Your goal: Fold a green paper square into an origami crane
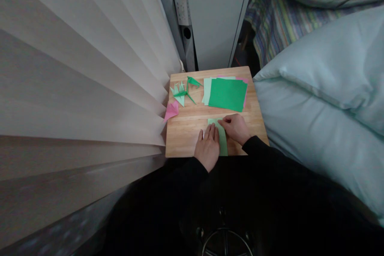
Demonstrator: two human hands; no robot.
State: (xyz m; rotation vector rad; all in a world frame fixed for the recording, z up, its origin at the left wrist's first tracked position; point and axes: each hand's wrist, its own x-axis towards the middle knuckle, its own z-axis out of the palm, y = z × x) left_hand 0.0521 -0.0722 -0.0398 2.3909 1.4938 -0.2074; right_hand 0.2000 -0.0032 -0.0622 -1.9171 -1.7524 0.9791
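A light green sheet of paper [223, 143], long and narrow as if folded, lies near the front edge of the small wooden table [183, 140]. My left hand [207, 147] rests flat on its left part with the fingers stretched out. On the other side, my right hand [236, 127] has thumb and fingers closed at the paper's upper right edge. Part of the sheet is hidden under my left fingers. Beyond my hands sits a stack of paper with a dark green sheet [228, 94] on top. Light green and pink sheets stick out beneath it.
Folded green paper figures [186, 92] and a folded pink paper piece [172, 111] lie at the table's left. A pleated curtain [120, 68] borders that side. Pale bedding [315, 88] is at the right, and a white cabinet [216, 28] stands behind.
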